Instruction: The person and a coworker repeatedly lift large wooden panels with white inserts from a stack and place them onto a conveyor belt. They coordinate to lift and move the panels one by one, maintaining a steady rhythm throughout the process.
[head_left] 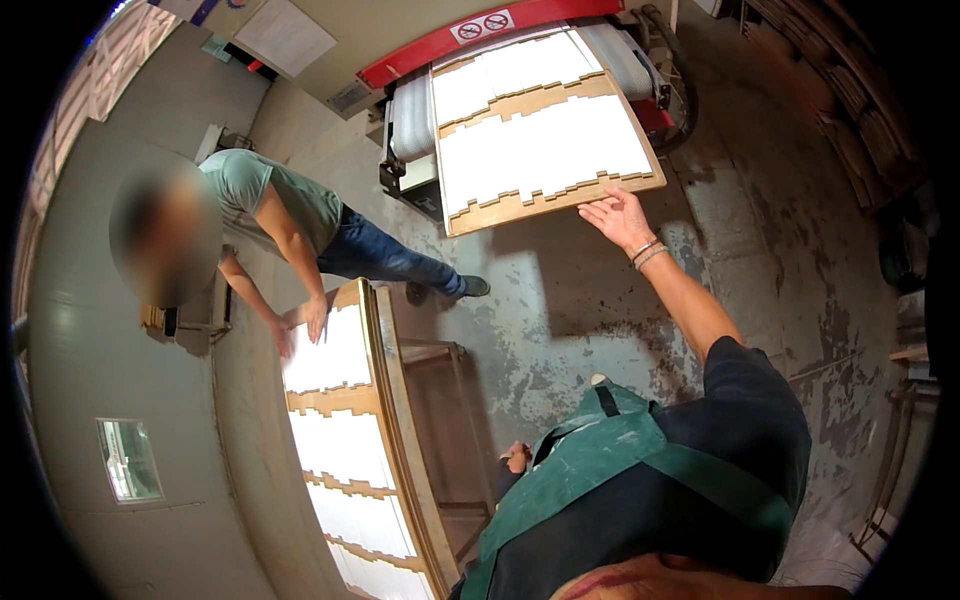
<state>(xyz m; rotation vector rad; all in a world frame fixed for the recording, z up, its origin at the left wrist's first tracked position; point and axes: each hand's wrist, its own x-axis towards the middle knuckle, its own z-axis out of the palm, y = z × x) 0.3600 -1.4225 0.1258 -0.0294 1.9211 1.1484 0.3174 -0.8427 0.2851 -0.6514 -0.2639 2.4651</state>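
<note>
My right hand (pixel 617 218) reaches out to the near edge of a wooden board (pixel 510 212) that carries white, step-edged panels (pixel 545 150). Its fingers are stretched out along the board's near edge, close to the right corner, and the thumb lies at the rim. The board's far part rests on the grey belt of a machine (pixel 412 118) with a red front bar (pixel 430 62); its near end juts out over the floor. My left hand (pixel 517 457) is low beside my green apron (pixel 590 450), loosely curled, with nothing visible in it.
At the left, a co-worker (pixel 290 215) leans with both hands on a stack of similar boards (pixel 372 400) on a metal stand (pixel 462 400). Wooden planks (pixel 850 100) stand at the far right. A dark hose (pixel 685 80) curves beside the machine.
</note>
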